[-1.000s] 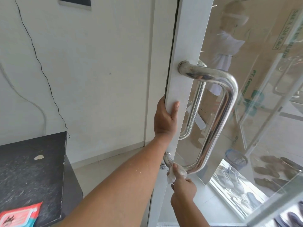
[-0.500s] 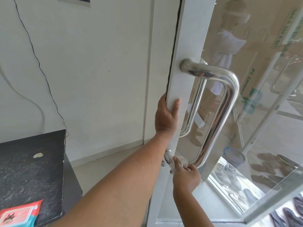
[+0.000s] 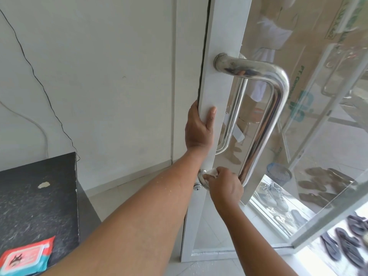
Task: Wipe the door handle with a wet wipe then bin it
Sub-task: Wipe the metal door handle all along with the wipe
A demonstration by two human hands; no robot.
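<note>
**user1:** Any sign of the wet wipe (image 3: 211, 173)?

**user2:** Yep, bunched up white in the right hand (image 3: 226, 187). Fingers curled round it, pressing it onto the bottom end of the shiny steel door handle (image 3: 278, 100), right at the lower mount on the white door frame (image 3: 225, 26). Just above a small round lock (image 3: 197, 187).

**user1:** And the left hand (image 3: 199, 130)?

**user2:** Gripping the edge of that same frame, roughly level with the middle of the handle. Thumb flat on the front face, other fingers hidden behind the edge. Not touching the handle itself.

**user1:** Anything else around?

**user2:** Dark speckled table (image 3: 29, 196) down on the left, with a red-and-teal wipes pack (image 3: 25, 257) lying flat near its front corner, well apart from both hands. Thin black cable (image 3: 39, 82) running down the white wall behind it. Through the glass, a bluish mesh basket (image 3: 278, 175) on the floor outside, near some shoes (image 3: 272, 194) and sandals. Can't tell whether a bin or not. Lots of reflections on the pane, so hard to read much more.
</note>
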